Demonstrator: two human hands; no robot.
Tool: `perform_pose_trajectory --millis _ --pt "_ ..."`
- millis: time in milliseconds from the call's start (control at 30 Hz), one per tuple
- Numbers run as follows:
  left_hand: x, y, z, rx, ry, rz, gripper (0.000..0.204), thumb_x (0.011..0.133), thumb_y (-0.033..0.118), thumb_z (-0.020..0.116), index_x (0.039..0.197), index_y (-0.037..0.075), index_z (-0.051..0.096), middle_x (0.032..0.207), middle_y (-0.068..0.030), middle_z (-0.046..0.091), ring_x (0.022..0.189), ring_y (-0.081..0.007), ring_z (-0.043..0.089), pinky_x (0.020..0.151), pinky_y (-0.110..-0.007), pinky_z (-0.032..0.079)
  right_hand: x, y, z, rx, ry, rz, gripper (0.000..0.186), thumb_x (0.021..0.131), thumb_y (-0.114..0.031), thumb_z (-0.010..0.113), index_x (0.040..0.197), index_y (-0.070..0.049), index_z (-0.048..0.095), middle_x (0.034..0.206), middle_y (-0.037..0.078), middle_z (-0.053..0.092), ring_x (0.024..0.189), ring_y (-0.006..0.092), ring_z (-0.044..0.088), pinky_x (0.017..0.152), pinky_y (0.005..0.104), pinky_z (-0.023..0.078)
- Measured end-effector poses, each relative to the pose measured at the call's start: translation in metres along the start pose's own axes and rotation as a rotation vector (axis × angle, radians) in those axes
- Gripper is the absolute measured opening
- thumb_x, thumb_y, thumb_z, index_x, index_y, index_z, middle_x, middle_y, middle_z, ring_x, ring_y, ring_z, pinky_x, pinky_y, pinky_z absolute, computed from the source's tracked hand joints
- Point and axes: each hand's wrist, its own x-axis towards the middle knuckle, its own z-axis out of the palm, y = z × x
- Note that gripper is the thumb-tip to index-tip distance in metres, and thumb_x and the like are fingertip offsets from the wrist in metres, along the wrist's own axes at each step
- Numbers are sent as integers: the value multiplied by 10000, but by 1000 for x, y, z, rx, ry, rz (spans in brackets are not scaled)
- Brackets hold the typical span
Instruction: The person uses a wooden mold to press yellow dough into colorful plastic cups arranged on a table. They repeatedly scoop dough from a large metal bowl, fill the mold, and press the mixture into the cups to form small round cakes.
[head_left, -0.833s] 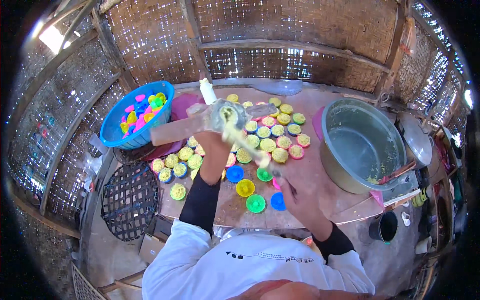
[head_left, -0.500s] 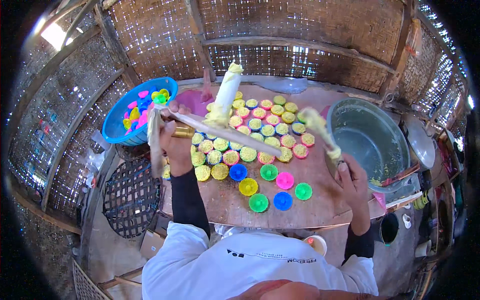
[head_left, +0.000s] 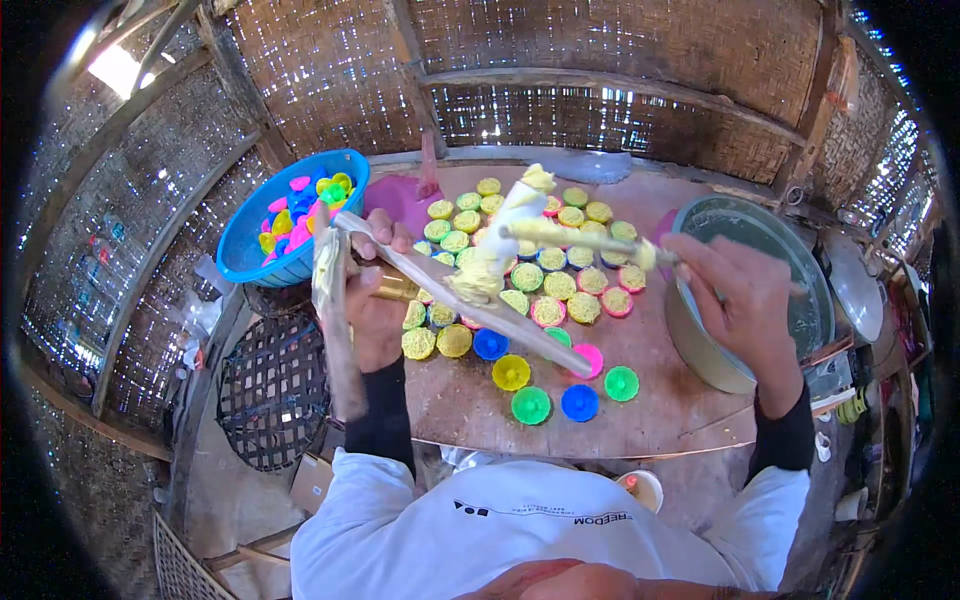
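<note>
My left hand (head_left: 375, 315) is wrapped around a dough press with wooden bars (head_left: 520, 335), a brass-coloured cylinder (head_left: 393, 284) and a white tube (head_left: 512, 222) smeared with pale yellow dough. The press is held tilted above the table. My right hand (head_left: 745, 295) grips a dough-smeared stick (head_left: 585, 240), whose far end reaches across to the tube; whether they touch I cannot tell. Beneath lie many small coloured moulds filled with yellow strands (head_left: 547, 311). Nearer me sit several moulds without dough, among them a green mould (head_left: 531, 405) and a blue mould (head_left: 580, 402).
A blue basin (head_left: 243, 262) of loose coloured moulds stands at the far left. At the right is a large grey-green tub (head_left: 700, 345), close to my right hand. A black woven basket (head_left: 265, 400) lies below the left table edge. Woven bamboo walls enclose the back.
My right hand has risen and swung the stick left, toward the dough-smeared tube. The press in my left hand has tipped further to the right, and the whole view has shifted slightly.
</note>
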Motion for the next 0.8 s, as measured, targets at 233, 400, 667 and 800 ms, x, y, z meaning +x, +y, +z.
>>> perform_pose_trajectory --millis 233,400,667,800 --pt "14 22 46 548 -352 136 278 792 272 647 883 46 514 811 -52 480 799 -169 516 738 -286 454 38 5 15 -117 -97 -96 187 784 -221 586 959 -176 634 685 56 581 589 252 573 478 387 437" --pt "2 27 51 802 -239 134 288 785 247 665 903 42 501 836 -54 492 799 -174 537 721 -294 487 46 1 23 -70 -168 -196 186 779 -224 592 956 -188 638 694 53 588 615 257 575 484 392 426" --pt "6 31 19 34 -139 -78 244 670 128 663 868 147 521 922 -53 427 871 -193 424 814 -308 372 54 14 18 6 -200 -394 296 745 -225 612 1041 -220 605 641 28 496 579 227 531 469 366 399" --pt "2 23 22 -318 4 -169 203 655 142 645 791 158 495 898 -50 409 847 -178 430 822 -294 374 56 22 18 -54 -150 -541 368 708 -232 620 1075 -248 596 653 -11 462 583 182 516 459 333 387"
